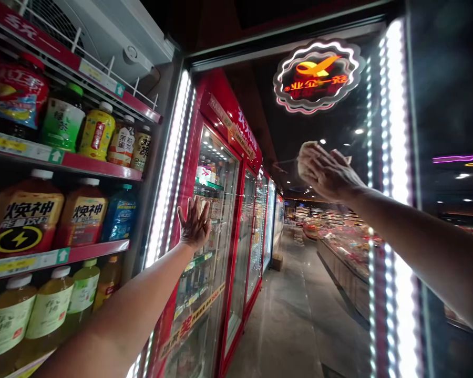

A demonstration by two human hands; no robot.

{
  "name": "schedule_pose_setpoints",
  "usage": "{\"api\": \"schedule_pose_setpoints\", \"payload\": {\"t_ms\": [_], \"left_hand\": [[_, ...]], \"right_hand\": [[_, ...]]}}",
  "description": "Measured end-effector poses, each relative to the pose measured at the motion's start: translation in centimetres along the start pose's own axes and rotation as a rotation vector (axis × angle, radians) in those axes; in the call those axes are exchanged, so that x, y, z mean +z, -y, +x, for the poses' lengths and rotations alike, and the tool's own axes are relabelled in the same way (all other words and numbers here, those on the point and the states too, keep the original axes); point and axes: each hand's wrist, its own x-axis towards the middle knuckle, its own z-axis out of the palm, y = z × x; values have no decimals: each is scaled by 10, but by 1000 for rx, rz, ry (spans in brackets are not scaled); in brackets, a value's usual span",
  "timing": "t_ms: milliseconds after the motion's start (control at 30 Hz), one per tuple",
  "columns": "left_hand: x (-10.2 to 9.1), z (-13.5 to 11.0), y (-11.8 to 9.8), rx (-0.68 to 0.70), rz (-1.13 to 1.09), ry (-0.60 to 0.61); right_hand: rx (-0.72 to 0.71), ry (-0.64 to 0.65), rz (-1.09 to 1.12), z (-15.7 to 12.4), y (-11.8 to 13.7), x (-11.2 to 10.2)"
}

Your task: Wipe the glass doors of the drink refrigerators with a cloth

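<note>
A glass door [299, 252] with bright LED strips down both sides stands in front of me. My left hand [195, 223] lies flat on the glass near its left strip, fingers spread, holding nothing. Higher up on the right, my right hand [335, 176] presses a pale cloth [309, 152] to the pane, its fingers stretched over the cloth. Above that hand is a round, scalloped lit sign [319, 76] with orange lettering that reads reversed from this side.
At left, cooler shelves [102, 164] hold several bottled drinks, including a large amber bottle [27, 210]. Through the glass are red drink fridges [228, 252], a grey aisle floor [284, 315], a small box [277, 262] and a long produce display [342, 262].
</note>
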Motion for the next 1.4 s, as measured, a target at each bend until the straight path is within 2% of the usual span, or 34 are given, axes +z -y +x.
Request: {"api": "schedule_pose_setpoints", "payload": {"t_ms": [67,133,200,267,333,400,500,567,700,767,933,1067,1200,1267,1400], "left_hand": [[4,0,2,5,-10,9],[8,-1,5,12,-14,25],[10,-1,7,18,-10,39],[11,-1,9,26,-9,56],[11,-1,10,32,-15,76],[9,-1,15,48,-14,96],[3,-1,27,120,19,119],[-2,-1,38,203,50,132],[-4,0,53,287,100,136],[0,1,55,285,114,126],[9,1,55,293,106,110],[13,2,56,281,96,113],[18,1,56,278,89,112],[21,1,57,286,79,104],[26,-1,57,294,49,61]], "right_hand": [[156,-50,-3,13,-4,4],[258,-77,5,22,6,12],[228,-48,19,26,25,23],[79,23,42,27,42,34],[3,53,60,31,48,39],[77,22,66,39,43,40],[286,-57,76,56,38,41],[315,-60,99,63,47,47],[43,30,167,63,78,67],[-17,28,188,61,84,74],[154,-75,184,74,84,84],[300,-92,188,88,107,93],[135,15,219,95,120,101],[118,15,216,101,118,103],[357,-88,174,120,128,106]]}}
